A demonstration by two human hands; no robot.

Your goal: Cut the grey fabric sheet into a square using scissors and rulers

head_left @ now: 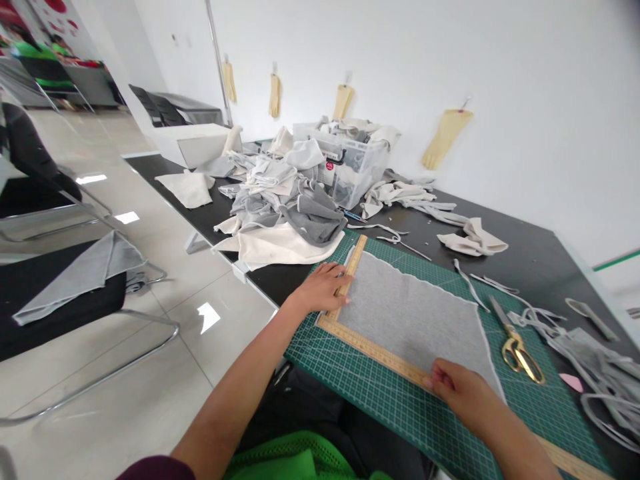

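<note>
A piece of grey knit fabric (415,307) lies flat on a green cutting mat (327,357). Over its left and near edges rests a wooden L-square ruler (380,353). My left hand (324,287) is spread flat across the ruler's short arm, near the corner, with fingers reaching onto the fabric. On the long arm, my right hand (457,388) has curled fingers and a thumb pinching its edge. Gold-handled scissors (509,330) lie on the mat to the right of the fabric, and a pink piece (571,382), perhaps tailor's chalk, sits near the mat's right edge.
Behind the mat, fabric pieces (273,183) are heaped beside a clear plastic bin (345,177) filled with cloth. Fabric strips (605,367) crowd the right side. Yellow gloves (447,138) hang on the wall. A chair (65,317) bearing grey cloth stands left.
</note>
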